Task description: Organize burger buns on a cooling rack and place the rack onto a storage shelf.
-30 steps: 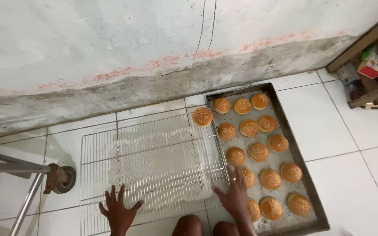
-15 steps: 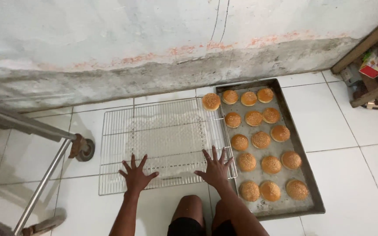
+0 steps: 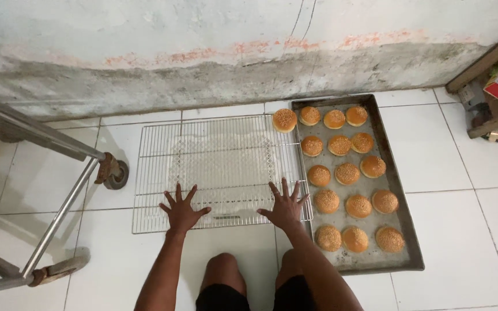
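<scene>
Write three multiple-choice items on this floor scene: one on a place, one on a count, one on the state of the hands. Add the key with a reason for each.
1. Where does the lone sesame-topped round bun outside the tray lie?
A. on the far right corner of the silver wire cooling rack
B. on the bare white floor tiles
C. in the person's right hand

2. How many buns lie in the dark rectangular metal baking tray?
A. nine
B. twelve
C. fifteen

3. How are the person's hands placed?
A. closed around a bun each
B. spread flat, fingers splayed, on the near edge of the rack
C. raised against the wall

Key:
1 A, the bun sits on the rack's far corner, beside the tray's rim.
2 C, five rows of three buns fill the tray.
3 B, the left hand and right hand both press open-palmed on the wire, holding nothing.
</scene>
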